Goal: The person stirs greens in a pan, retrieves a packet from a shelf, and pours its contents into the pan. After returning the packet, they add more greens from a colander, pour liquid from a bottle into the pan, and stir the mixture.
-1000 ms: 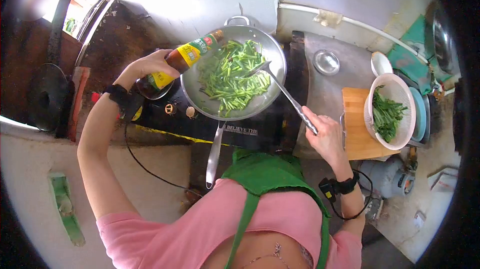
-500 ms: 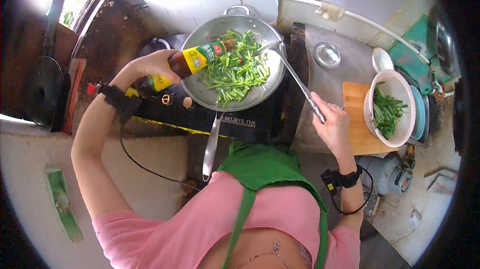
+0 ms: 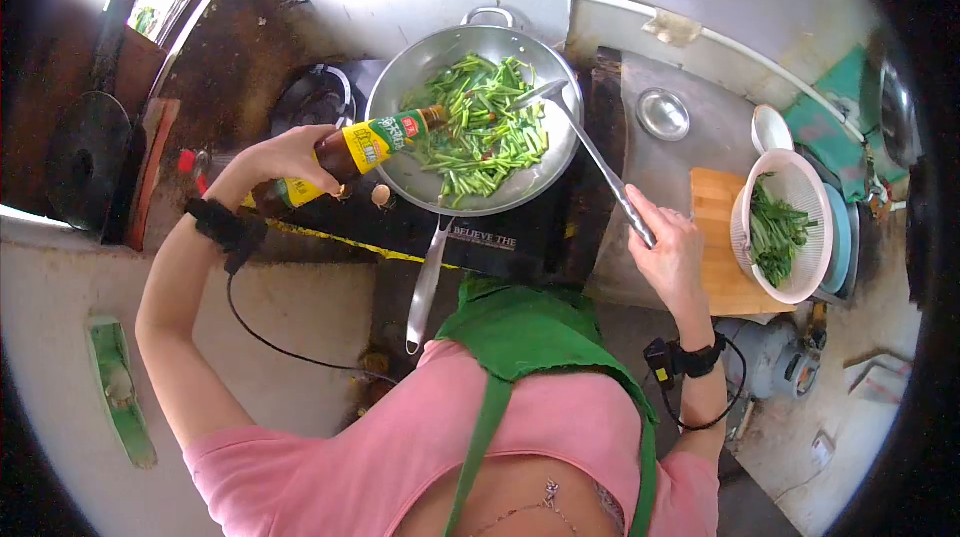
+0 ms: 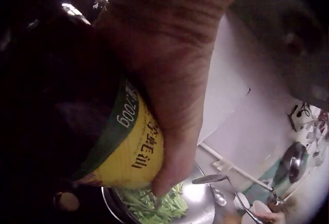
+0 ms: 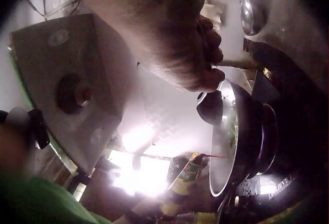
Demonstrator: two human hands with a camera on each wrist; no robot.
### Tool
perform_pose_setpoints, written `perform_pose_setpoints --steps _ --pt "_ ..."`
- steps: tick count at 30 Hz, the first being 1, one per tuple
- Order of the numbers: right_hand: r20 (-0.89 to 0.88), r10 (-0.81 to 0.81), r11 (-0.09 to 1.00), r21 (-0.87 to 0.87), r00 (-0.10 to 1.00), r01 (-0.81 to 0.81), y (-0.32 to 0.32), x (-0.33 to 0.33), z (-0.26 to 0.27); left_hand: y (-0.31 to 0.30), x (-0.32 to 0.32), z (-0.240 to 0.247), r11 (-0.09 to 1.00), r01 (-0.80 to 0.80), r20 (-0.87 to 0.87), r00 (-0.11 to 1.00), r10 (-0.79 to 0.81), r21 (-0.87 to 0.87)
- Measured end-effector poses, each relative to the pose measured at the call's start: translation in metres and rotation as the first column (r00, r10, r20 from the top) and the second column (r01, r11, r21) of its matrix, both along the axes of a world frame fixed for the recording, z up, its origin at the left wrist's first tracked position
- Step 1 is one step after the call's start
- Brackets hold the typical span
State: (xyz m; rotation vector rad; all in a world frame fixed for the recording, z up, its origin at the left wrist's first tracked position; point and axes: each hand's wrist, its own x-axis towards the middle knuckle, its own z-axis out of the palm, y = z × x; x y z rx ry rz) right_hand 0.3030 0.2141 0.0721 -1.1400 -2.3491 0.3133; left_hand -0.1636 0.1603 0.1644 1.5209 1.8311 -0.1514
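In the head view my left hand (image 3: pixel 295 159) grips a brown sauce bottle (image 3: pixel 365 145) with a yellow and green label, tilted with its mouth over the wok's left side. A thin dark stream (image 5: pixel 218 156) runs from the mouth into the wok in the right wrist view. Cut green stalks (image 3: pixel 490 132) lie in the silver wok (image 3: pixel 410 72), which sits on the black stove. My right hand (image 3: pixel 668 247) holds the handle of a metal spatula (image 3: pixel 600 162); its blade is over the far right part of the wok, beside the stalks.
Right of the stove stand a small metal bowl (image 3: pixel 663 115), a wooden board (image 3: pixel 712 247) and a white colander (image 3: pixel 740 227) with leafy greens. The wok's long handle (image 3: pixel 428 292) points toward the body. A gas cylinder (image 3: pixel 775 357) stands low at the right.
The bottle's mouth has come from the wok's far left edge nearer to me, over the stalks, then back left a little. The spatula blade has shifted toward the far right rim.
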Motion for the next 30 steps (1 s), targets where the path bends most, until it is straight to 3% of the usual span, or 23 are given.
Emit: perform_pose_setpoints --steps 4,8,9,14,16,18,24,25,27,30 --pt "-0.004 0.003 1.0 -0.009 1.0 -0.003 -0.003 -0.004 0.003 0.0 -0.019 -0.003 0.997 -0.004 -0.042 0.999 0.008 0.076" --pt "0.034 -0.023 0.999 -0.038 0.999 0.024 -0.006 -0.005 0.004 0.011 -0.03 -0.005 0.99 -0.127 0.023 0.992 0.126 0.064" --pt "0.01 -0.02 0.999 -0.03 1.0 0.021 -0.007 -0.006 0.003 0.013 -0.032 -0.006 0.992 -0.069 -0.002 0.998 0.069 0.109" --pt "0.002 -0.034 0.999 -0.02 0.999 0.034 -0.008 -0.009 0.0 0.049 -0.036 -0.01 0.991 -0.086 0.026 0.996 0.084 0.107" --pt "-0.007 -0.033 0.999 -0.013 0.999 0.032 -0.01 -0.011 0.0 0.062 -0.035 -0.014 0.988 -0.047 0.147 0.989 0.026 0.146" --pt "-0.001 -0.044 0.999 -0.016 0.999 0.044 -0.011 -0.012 0.001 0.07 -0.024 -0.011 0.982 0.019 0.084 0.996 -0.036 0.189" --pt "-0.005 -0.059 0.998 0.018 0.998 0.059 -0.011 -0.012 0.003 0.077 0.005 0.0 0.993 -0.018 0.281 0.96 -0.014 0.113" --pt "0.007 -0.072 0.997 0.01 0.997 0.072 -0.011 -0.012 0.004 0.076 0.003 -0.004 0.993 -0.017 0.282 0.959 -0.016 0.114" --pt "0.0 -0.079 0.997 -0.008 0.997 0.079 -0.012 -0.01 0.01 0.071 0.003 -0.007 0.981 0.067 0.089 0.992 -0.084 0.181" --pt "-0.044 -0.089 0.995 -0.057 0.995 0.087 -0.011 -0.008 0.015 0.053 0.003 -0.009 0.978 0.036 0.127 0.99 -0.063 0.204"
